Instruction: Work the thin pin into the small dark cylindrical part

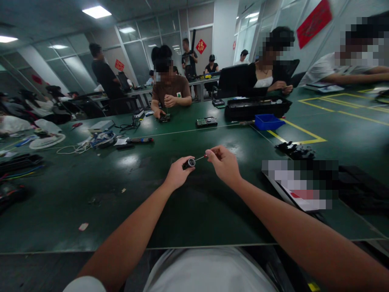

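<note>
"Black cylindrical part with a silver-rimmed round end (191, 163): where is it?"

"Raised in front of the wearer, above the dark green tabletop (121, 202), in the bare left hand (178, 173). Those fingers are curled closed around its body, and the rimmed end faces the camera."

"What about the bare right hand (225, 165)?"

"Thumb and fingertips are pinched together on the small red end of a thin metal-shafted tool (199, 158). Its shaft slants across to the part's rim; whether the tip goes inside, I cannot tell."

"Anything near the right forearm?"

"A white flat item, partly pixelated (310, 203), lies just beyond it. Past that is a jagged black cluster (294, 150)."

"Farther off?"

"Left of centre, a dark slender tool with a red tip (141, 140). On the right, a shallow blue plastic tray (269, 122) sits before a long black open case (258, 109), and a flat silver-and-green circuit unit (206, 121) lies left of the tray."

"And across the table?"

"A co-worker in a brown top (174, 87) has one hand at a small dark device (165, 118), the other raised above it. Far behind hangs a red diamond-shaped paper sign (201, 46)."
</note>
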Demonstrator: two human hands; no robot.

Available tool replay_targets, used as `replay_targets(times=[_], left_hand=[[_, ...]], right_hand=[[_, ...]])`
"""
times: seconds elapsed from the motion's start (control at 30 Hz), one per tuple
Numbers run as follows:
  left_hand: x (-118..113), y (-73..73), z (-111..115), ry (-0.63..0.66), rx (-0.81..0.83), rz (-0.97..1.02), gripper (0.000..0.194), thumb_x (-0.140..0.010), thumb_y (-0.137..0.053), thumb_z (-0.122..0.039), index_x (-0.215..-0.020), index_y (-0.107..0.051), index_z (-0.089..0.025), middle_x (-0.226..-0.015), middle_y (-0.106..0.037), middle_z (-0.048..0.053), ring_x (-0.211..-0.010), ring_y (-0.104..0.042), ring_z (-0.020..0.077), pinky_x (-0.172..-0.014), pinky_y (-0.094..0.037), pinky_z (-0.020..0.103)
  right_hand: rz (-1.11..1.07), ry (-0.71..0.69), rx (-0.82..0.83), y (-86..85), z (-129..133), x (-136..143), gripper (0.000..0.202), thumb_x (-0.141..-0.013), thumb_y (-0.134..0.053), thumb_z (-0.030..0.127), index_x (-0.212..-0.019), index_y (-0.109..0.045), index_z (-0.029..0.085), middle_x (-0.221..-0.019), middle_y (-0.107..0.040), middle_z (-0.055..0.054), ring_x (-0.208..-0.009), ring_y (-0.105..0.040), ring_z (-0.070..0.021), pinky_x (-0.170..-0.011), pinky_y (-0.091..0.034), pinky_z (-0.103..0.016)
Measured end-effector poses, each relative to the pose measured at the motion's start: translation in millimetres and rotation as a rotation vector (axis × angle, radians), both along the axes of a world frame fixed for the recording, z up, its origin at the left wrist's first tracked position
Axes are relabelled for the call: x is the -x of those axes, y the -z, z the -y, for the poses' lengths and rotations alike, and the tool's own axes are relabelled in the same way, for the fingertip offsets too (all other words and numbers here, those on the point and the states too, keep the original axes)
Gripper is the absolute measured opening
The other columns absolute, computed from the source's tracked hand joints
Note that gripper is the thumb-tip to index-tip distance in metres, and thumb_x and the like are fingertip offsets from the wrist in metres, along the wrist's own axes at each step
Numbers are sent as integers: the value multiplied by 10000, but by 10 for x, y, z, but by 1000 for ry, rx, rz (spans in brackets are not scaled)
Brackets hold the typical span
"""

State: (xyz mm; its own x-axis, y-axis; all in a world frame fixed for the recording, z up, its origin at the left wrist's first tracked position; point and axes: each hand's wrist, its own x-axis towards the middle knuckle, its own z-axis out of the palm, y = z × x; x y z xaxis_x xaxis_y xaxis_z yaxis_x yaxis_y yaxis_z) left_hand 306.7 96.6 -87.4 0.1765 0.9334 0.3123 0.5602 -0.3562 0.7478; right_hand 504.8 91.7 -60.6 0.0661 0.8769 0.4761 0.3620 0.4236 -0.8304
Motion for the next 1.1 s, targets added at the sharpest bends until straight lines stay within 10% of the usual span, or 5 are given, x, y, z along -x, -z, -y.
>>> replay_targets(times=[1.1], left_hand=[[39,11,-22,2,3,-66,404,-818,-718,-200,-1216,-691,-259,-1213,-700,28,-1150,-625,223,-1061,-443,377]], right_hand=[[182,-57,-44,-11,-27,-18,234,-955,-419,308,-1128,-534,200,-868,-672,-58,-793,-647,-221,-727,-446,-347]])
